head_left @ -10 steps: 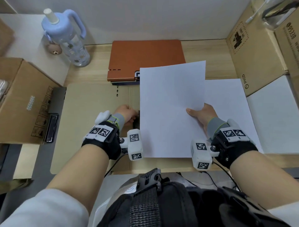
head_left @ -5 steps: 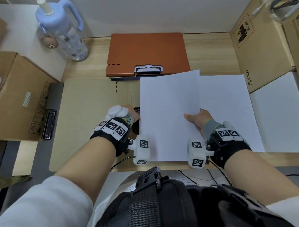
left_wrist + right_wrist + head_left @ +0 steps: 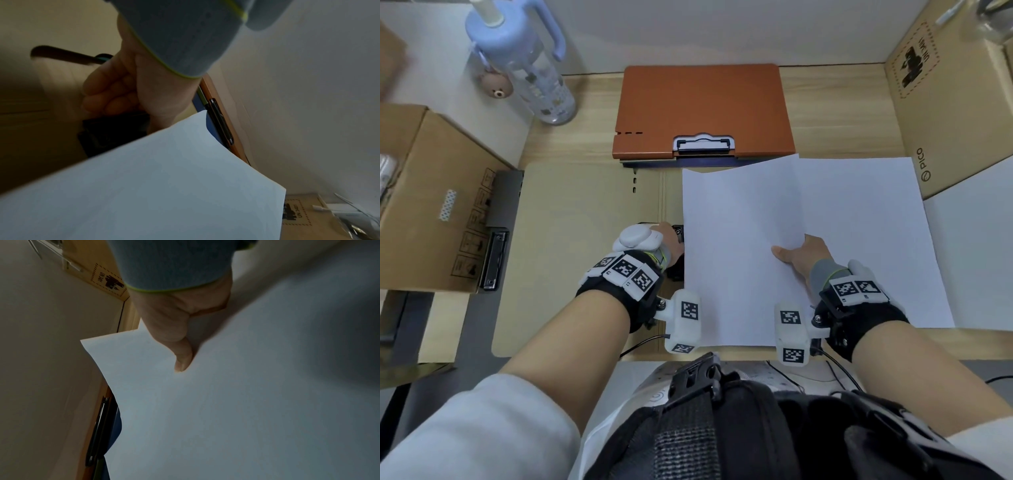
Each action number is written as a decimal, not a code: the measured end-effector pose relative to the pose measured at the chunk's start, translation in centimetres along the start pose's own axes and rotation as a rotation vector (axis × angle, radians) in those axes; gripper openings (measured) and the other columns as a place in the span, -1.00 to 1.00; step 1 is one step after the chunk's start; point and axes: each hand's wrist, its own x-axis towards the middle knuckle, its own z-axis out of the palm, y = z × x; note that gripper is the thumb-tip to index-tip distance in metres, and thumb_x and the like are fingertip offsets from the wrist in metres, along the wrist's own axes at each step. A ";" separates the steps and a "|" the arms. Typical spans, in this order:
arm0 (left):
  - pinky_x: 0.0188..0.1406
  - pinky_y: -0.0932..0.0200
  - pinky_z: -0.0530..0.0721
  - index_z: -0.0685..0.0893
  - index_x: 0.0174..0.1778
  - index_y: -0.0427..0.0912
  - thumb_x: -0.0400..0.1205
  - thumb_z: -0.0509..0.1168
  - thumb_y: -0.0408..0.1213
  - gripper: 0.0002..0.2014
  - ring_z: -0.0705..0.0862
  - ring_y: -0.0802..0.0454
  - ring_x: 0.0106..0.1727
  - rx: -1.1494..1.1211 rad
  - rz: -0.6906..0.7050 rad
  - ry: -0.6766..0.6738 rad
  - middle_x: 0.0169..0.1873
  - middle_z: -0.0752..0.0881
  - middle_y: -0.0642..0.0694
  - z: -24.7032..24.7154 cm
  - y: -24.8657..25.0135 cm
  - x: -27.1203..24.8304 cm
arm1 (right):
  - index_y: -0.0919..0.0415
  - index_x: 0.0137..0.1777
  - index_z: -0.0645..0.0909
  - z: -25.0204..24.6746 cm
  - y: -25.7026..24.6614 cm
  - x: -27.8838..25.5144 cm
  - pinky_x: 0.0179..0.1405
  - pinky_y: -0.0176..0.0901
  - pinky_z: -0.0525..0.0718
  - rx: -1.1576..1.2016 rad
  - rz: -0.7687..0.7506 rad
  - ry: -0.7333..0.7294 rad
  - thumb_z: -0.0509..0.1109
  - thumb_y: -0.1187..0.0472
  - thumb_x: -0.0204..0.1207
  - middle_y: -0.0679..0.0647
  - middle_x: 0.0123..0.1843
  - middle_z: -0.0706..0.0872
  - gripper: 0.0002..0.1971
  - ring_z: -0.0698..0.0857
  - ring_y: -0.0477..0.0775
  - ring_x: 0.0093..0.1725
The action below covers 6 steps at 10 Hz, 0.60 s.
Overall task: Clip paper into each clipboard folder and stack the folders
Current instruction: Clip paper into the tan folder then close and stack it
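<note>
Leftmost, cardboard box (image 3: 431,205): set at the desk's left edge, with a black clip-like piece lying against its near side.
Water bottle (image 3: 524,65): a pale blue bottle with a handle is stood upright at the back left, a small bear charm hung beside it.
Open folder (image 3: 585,246): a tan clipboard folder is laid open and flat on the desk (image 3: 592,102), its left cover bare, its right half covered by paper.
Left hand (image 3: 664,240): placed at the folder's spine on the black clip (image 3: 677,230). From the left wrist view the fingers (image 3: 102,94) are seen curled down onto the dark clip body; whether the clip is held open cannot be told.
Held sheet (image 3: 736,246): a white sheet is held over the folder's right half, its left edge brought up against the clip and the left hand, its far right corner lifted.
Closed folders (image 3: 702,109): an orange-brown folder is laid shut at the back centre, clip toward the person, on top of a dark blue one whose edge shows beneath.
Right hand (image 3: 801,257): the sheet's right edge is pinched, thumb pressed on top, fingers hidden beneath the paper.
Paper stack (image 3: 876,240): more white paper is lain flat under and to the right of the held sheet.
Right cardboard box (image 3: 945,102): stood at the desk's right edge, printed "PICO".
</note>
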 end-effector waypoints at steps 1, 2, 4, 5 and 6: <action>-0.08 0.20 0.36 0.10 -0.47 -0.11 0.71 0.15 -0.13 -0.52 0.41 -0.04 -0.08 -0.040 0.014 0.016 -0.46 0.24 -0.02 0.3 -0.1 -0.2 | 0.34 0.33 0.57 0.2 0.0 0.1 0.35 0.16 0.58 -0.012 -0.006 0.005 0.49 0.17 0.46 0.26 0.30 0.69 -0.54 0.65 0.32 0.27; -0.16 0.18 0.39 0.10 -0.47 -0.14 0.73 0.11 -0.18 -0.53 0.41 -0.03 -0.16 -0.104 -0.011 0.016 -0.46 0.22 -0.04 0.6 0.0 0.2 | 0.33 0.33 0.57 0.3 0.0 0.0 0.35 0.13 0.57 -0.043 -0.011 0.016 0.48 0.16 0.47 0.25 0.30 0.68 -0.54 0.65 0.30 0.27; -0.50 0.17 0.44 0.35 0.08 -0.28 0.73 0.04 -0.38 -0.94 0.49 0.00 -0.47 -0.179 0.062 -0.057 -0.43 0.49 -0.11 0.6 -1.3 0.3 | 0.34 0.34 0.56 0.5 0.0 -0.1 0.34 0.12 0.58 -0.057 -0.018 0.035 0.48 0.14 0.47 0.25 0.30 0.68 -0.52 0.64 0.31 0.27; -0.58 0.26 0.48 0.31 -0.13 -0.20 0.76 0.01 -0.32 -0.86 0.50 0.04 -0.52 -0.293 0.083 -0.055 -0.46 0.46 -0.07 0.7 -1.7 -0.3 | 0.35 0.36 0.54 0.7 -0.1 -0.3 0.35 0.07 0.56 -0.059 -0.020 0.039 0.46 0.16 0.49 0.25 0.33 0.66 -0.53 0.63 0.30 0.30; -0.50 0.24 0.47 0.33 -0.10 -0.23 0.75 0.00 -0.34 -0.89 0.48 -0.02 -0.50 -0.402 0.035 -0.041 -0.46 0.44 -0.09 0.6 -1.6 -0.4 | 0.36 0.43 0.47 1.2 -0.2 -0.5 0.38 0.09 0.54 -0.079 -0.013 0.030 0.47 0.12 0.48 0.25 0.38 0.62 -0.44 0.59 0.31 0.35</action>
